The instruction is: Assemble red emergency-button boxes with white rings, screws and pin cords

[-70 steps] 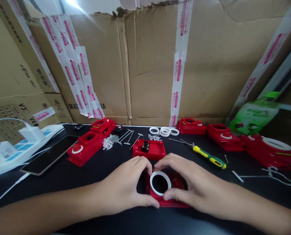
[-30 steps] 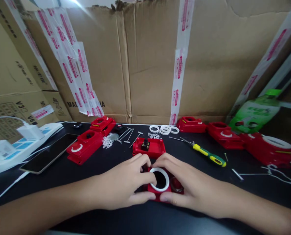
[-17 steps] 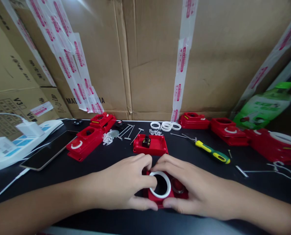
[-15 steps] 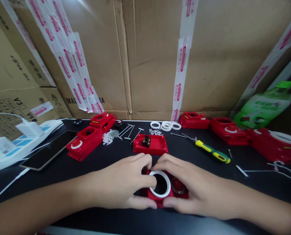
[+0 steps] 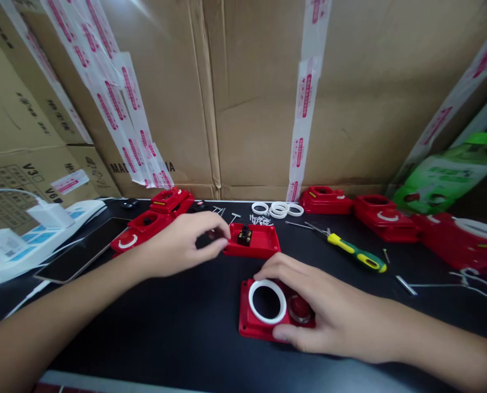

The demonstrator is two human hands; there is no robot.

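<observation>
A red square cover (image 5: pixel 249 325) with a white ring (image 5: pixel 267 302) around its round hole lies on the black table near me. My right hand (image 5: pixel 329 314) grips this cover, thumb on the front edge and fingers over the back edge, beside a round red button (image 5: pixel 299 307). My left hand (image 5: pixel 181 243) is farther back, fingers pinched together at the left edge of a red base (image 5: pixel 256 243) that carries a small black part (image 5: pixel 244 236). What the pinch holds is hidden.
More red housings lie at the left (image 5: pixel 139 232) and at the back right (image 5: pixel 384 221). Loose white rings (image 5: pixel 278 209), screws (image 5: pixel 259 220), metal pins and a yellow-green screwdriver (image 5: pixel 355 256) lie behind. A phone (image 5: pixel 77 255) and power strip (image 5: pixel 34 240) sit at the left. Cardboard boxes wall the back.
My left hand has let go of the red cover and moved back and left to the red base. My right hand stays on the cover.
</observation>
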